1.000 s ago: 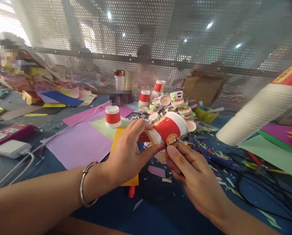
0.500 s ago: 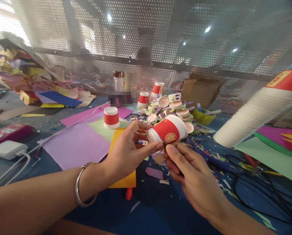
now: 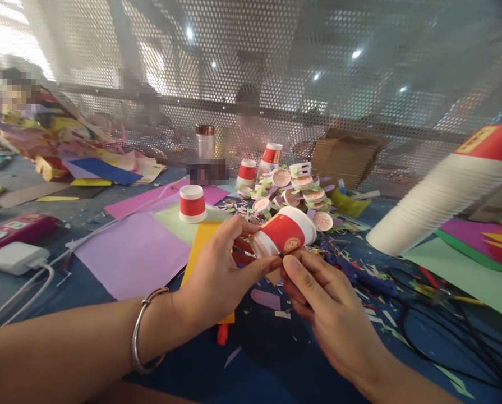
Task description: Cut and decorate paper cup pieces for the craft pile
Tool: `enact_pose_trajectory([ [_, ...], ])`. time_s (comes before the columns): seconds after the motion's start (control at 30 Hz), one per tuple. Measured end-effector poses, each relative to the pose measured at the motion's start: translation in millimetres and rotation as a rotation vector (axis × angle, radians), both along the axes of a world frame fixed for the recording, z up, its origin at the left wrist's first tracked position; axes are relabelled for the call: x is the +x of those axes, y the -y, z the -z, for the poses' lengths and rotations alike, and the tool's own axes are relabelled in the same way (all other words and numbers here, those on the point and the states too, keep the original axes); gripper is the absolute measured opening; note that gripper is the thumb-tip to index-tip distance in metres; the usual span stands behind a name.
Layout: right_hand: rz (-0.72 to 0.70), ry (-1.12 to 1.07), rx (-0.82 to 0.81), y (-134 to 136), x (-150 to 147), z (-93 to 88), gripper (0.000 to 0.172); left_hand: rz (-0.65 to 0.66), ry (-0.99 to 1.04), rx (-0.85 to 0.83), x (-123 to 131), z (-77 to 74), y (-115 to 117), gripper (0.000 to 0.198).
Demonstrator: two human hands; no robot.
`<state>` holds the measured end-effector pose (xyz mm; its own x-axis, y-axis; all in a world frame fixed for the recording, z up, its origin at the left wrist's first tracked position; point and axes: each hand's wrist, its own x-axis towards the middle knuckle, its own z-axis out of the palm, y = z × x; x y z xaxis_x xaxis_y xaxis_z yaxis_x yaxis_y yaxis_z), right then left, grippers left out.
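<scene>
A red and white paper cup [image 3: 290, 229] lies tilted on its side in the air, its wide base or mouth turned to the upper right. My left hand [image 3: 223, 269] grips its left end between thumb and fingers. Against the cup's lower side, my right hand [image 3: 318, 297] is closed in a pinch, thumb tip close to my left thumb. Something small and dark shows between the two thumbs, too small to name. Behind the cup is a pile of cut cup pieces [image 3: 293, 188] with green and purple paper strips.
Another paper cup [image 3: 192, 205] stands upside down on coloured sheets. A tall leaning stack of cups [image 3: 436, 196] is at right, above black cables [image 3: 423, 331]. Blue-handled scissors [image 3: 366, 278] lie among paper scraps. A power strip [image 3: 15, 231] and white charger [image 3: 15, 257] are left.
The held cup has dipped slightly and turned a little, so less of its round gold emblem shows. Both hands keep nearly the same place and grip.
</scene>
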<state>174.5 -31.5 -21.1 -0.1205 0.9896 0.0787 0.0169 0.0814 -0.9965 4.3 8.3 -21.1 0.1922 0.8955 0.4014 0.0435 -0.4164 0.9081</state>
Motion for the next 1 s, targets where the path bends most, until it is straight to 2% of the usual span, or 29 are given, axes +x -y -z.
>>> enact_pose_trajectory([
  [0.27,-0.009,-0.012,0.026,0,0,-2.4,0.033,-0.006,0.013,0.008,-1,-4.0,0,0.036],
  [0.47,-0.033,-0.139,-0.085,-1,-3,-6.3,0.035,-0.022,-0.017,0.084,0,-2.7,-4,0.039],
  [0.83,-0.063,-0.110,-0.067,0,-1,-4.9,0.034,-0.032,0.038,0.086,3,1.1,1,0.038],
  [1.0,-0.059,-0.128,-0.041,-1,0,-6.8,0.035,0.050,0.121,0.035,3,-4.2,6,0.039],
])
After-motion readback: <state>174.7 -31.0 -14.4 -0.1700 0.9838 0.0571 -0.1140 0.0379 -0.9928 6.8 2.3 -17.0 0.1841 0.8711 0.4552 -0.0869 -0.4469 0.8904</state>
